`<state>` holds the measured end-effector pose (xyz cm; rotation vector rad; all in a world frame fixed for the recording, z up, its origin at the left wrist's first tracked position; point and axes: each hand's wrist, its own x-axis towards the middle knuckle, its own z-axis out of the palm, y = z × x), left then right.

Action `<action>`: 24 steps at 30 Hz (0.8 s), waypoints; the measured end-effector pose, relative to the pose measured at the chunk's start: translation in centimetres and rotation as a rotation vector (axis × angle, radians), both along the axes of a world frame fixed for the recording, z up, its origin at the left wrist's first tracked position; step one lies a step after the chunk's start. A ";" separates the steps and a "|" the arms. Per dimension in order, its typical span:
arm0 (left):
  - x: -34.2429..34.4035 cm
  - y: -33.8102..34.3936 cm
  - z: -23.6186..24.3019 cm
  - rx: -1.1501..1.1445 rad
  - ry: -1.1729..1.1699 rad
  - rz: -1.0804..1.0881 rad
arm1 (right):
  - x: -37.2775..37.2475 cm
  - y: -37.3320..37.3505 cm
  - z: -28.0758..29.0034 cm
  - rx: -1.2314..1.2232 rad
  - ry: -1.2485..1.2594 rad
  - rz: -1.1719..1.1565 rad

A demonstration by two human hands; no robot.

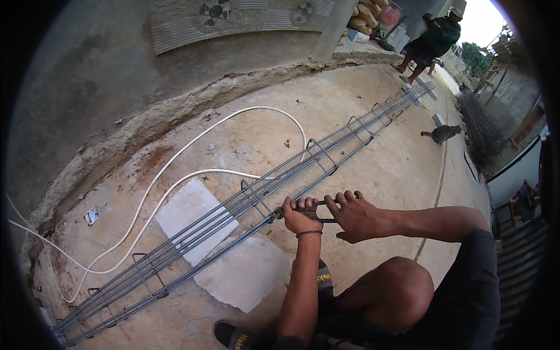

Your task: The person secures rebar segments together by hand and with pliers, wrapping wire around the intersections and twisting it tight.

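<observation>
A long cage of steel reinforcing bars [204, 233] with square stirrups runs diagonally over the ground. At its near side, dark-handled pincers [319, 212] have their head against the bar and a stirrup corner. My left hand [302, 218] is closed round the pincers near the head, a dark band on its wrist. Over the spread handle ends, my right hand [354, 216] curls its fingers, closed on them. What the jaws grip is too small to make out. Under the cage lie two pale slabs [242, 274].
A white hose [175, 153] loops across the ground and passes under the cage. Beyond the far end of the bars stands a person [434, 41]. A grey cat [443, 133] is on the right, near a pile of bars [481, 119]. A rough wall [99, 76] borders the left.
</observation>
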<state>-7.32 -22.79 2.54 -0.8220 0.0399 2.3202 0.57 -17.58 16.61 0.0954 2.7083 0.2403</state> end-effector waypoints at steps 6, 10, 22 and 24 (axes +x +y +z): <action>0.6 1.9 2.0 -0.407 0.013 -0.014 | -1.8 4.6 -4.0 -0.031 0.063 -0.008; 1.1 1.2 -0.1 -0.277 0.157 0.024 | -5.2 4.1 -1.7 -0.083 -0.163 -0.046; 1.1 0.0 -3.0 0.224 0.389 0.002 | -5.6 5.9 -2.5 -0.377 -0.355 -0.164; 0.9 0.2 -2.6 0.285 0.307 0.035 | -5.0 5.3 -1.9 -0.469 -0.568 -0.467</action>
